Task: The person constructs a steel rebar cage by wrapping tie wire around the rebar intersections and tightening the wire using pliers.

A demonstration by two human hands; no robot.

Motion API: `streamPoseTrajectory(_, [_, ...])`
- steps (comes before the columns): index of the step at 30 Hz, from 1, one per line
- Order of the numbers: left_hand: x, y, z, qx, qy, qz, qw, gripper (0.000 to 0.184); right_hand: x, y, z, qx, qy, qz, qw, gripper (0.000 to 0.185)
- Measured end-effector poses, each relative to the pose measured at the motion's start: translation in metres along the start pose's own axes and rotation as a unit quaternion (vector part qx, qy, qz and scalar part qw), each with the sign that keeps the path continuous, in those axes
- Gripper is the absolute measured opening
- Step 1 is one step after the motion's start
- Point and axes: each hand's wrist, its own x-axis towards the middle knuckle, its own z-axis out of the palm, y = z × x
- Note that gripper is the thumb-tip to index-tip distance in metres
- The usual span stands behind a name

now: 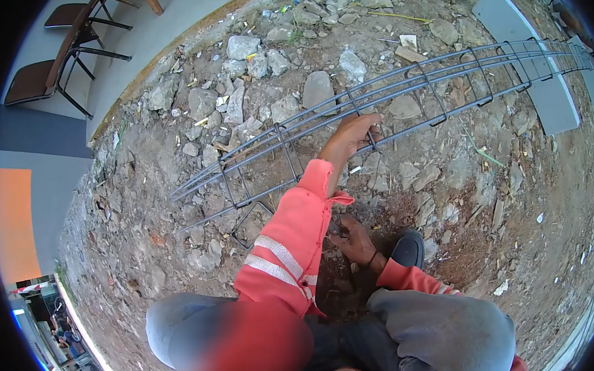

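A long rebar cage [400, 91] of thin steel bars and square stirrups stretches across the rubble, from centre left to upper right. My left hand [354, 136], at the end of a red sleeve with pale stripes, reaches over the cage. Its fingers are closed around a stirrup [347, 101] near the lower bar. Below it, my right hand [356, 242], with a dark band at the wrist, is held low between my knees. Its fingers are curled together, and what they hold, if anything, cannot be made out. One stirrup [240, 231] hangs tilted below the cage's left end.
Grey boards [531, 69] lie under the cage's right part. Broken stones [318, 92] and debris cover the ground. Brown chairs [36, 82] stand on a raised floor at upper left. My dark shoe [408, 249] is beside my right hand.
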Motion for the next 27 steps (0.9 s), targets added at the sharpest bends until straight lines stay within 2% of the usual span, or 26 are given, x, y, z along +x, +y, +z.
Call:
streamPoseTrajectory(1, [0.000,-0.001,-0.001,0.000,-0.010,-0.004,1.000,0.042,-0.008,-0.014,0.001,-0.004,-0.003,-0.001,1.000,0.029])
streamPoseTrajectory(2, [0.002,-0.001,-0.001,0.000,-0.019,-0.008,1.000,0.044,-0.018,-0.028,0.002,0.184,-0.079,0.016,0.980,0.028])
streamPoseTrajectory(3, [0.002,0.001,-0.001,-0.007,-0.017,-0.005,1.000,0.044,-0.023,-0.045,-0.001,0.363,-0.153,0.034,0.918,0.027])
streamPoseTrajectory(4, [0.001,0.002,-0.001,0.001,-0.027,-0.004,1.000,0.046,-0.026,-0.052,-0.008,0.358,-0.159,0.037,0.919,0.027])
streamPoseTrajectory(6, [-0.001,0.004,-0.002,0.003,-0.030,-0.001,1.000,0.048,-0.030,-0.064,-0.026,0.274,-0.286,0.007,0.918,0.024])
streamPoseTrajectory(7, [-0.001,0.006,-0.002,0.005,-0.031,-0.004,0.999,0.049,-0.030,-0.077,-0.034,0.271,-0.293,0.008,0.917,0.024])
streamPoseTrajectory(9, [0.001,0.006,-0.003,0.006,-0.028,-0.006,1.000,0.050,-0.028,-0.107,-0.053,0.311,-0.276,-0.062,0.907,0.027])
streamPoseTrajectory(10, [0.003,0.004,-0.003,-0.001,-0.039,0.001,0.999,0.049,-0.028,-0.114,-0.062,0.310,-0.279,-0.061,0.907,0.027])
streamPoseTrajectory(12, [0.003,0.004,-0.003,-0.010,-0.052,0.009,0.999,0.048,-0.027,-0.127,-0.084,0.536,-0.301,-0.050,0.787,0.030])
streamPoseTrajectory(14, [-0.004,0.005,-0.002,-0.007,-0.052,0.013,0.999,0.046,-0.024,-0.148,-0.111,0.595,-0.209,-0.025,0.776,0.039])
streamPoseTrajectory(16, [-0.002,0.001,-0.003,-0.010,-0.050,0.017,0.999,0.046,-0.020,-0.170,-0.136,0.586,-0.067,0.037,0.806,0.037])
streamPoseTrajectory(17, [0.000,-0.001,-0.002,-0.009,-0.049,0.021,0.999,0.046,-0.018,-0.167,-0.148,0.585,-0.065,0.039,0.808,0.037])
streamPoseTrajectory(19, [0.003,-0.003,0.000,-0.016,-0.042,0.028,0.999,0.044,-0.016,-0.156,-0.175,0.362,0.044,0.152,0.918,0.041])
streamPoseTrajectory(21, [0.003,-0.003,0.000,-0.027,-0.035,0.033,0.998,0.043,-0.014,-0.131,-0.192,0.326,0.019,0.164,0.931,0.047])
streamPoseTrajectory(22, [0.000,-0.001,0.001,-0.017,-0.028,0.027,0.999,0.042,-0.014,-0.122,-0.195,0.176,0.006,0.163,0.971,0.047])
streamPoseTrajectory(23, [-0.003,0.002,0.001,-0.007,-0.021,0.021,1.000,0.041,-0.014,-0.111,-0.200,0.022,-0.008,0.158,0.987,0.048])
streamPoseTrajectory(24, [-0.001,0.000,0.002,-0.014,-0.017,0.021,1.000,0.038,-0.008,-0.093,-0.210,-0.080,-0.062,0.136,0.985,0.046])
streamPoseTrajectory(25, [0.003,-0.003,0.002,-0.016,-0.021,0.019,0.999,0.038,-0.003,-0.094,-0.213,-0.082,-0.061,0.140,0.985,0.046])
streamPoseTrajectory(26, [0.008,-0.006,0.001,-0.023,-0.015,0.026,0.999,0.037,0.003,-0.095,-0.214,-0.235,-0.068,0.076,0.967,0.047])
streamPoseTrajectory(27, [0.010,-0.009,0.001,-0.028,-0.008,0.032,0.999,0.036,0.010,-0.097,-0.213,-0.381,-0.076,0.009,0.921,0.049])
